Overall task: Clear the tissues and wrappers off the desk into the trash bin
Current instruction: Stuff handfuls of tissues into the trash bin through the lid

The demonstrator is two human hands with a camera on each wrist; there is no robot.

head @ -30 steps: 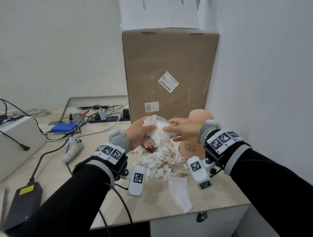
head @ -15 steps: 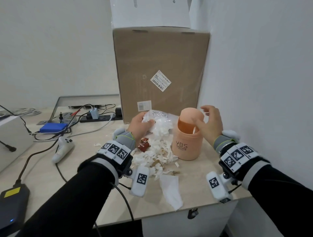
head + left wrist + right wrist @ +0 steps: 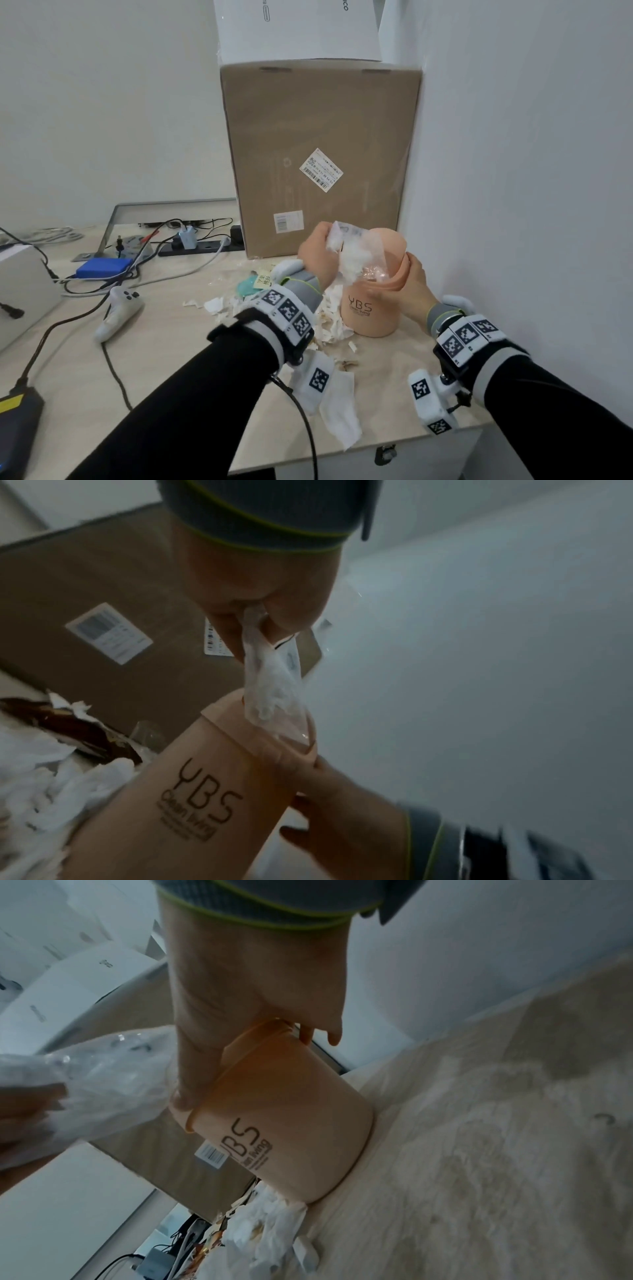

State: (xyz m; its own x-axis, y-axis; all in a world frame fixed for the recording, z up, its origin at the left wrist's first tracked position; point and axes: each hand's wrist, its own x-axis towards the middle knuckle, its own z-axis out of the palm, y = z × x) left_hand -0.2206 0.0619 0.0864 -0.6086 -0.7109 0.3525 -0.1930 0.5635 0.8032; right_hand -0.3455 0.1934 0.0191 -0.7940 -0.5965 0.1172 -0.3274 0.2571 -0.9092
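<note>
The left hand (image 3: 317, 255) grips a bundle of white tissue and clear wrapper (image 3: 352, 250) and holds it over the mouth of the bin (image 3: 371, 308); the lower end of the bundle reaches into the opening. The right hand (image 3: 412, 284) is closed around the upper rim of the bin, thumb on the near side, and the flap lid (image 3: 387, 240) stands tilted up behind the bundle. The bin is peach-coloured with "YBS" on it, and it stands on the desk (image 3: 178, 346) near the right edge, just in front of the cardboard box (image 3: 318, 137) at the back. More torn tissues (image 3: 329, 325) lie in a pile touching the left side of the bin. One flat tissue (image 3: 339, 411) lies near the front edge. A brown wrapper (image 3: 85, 731) lies at the back of the pile, near the box.
</note>
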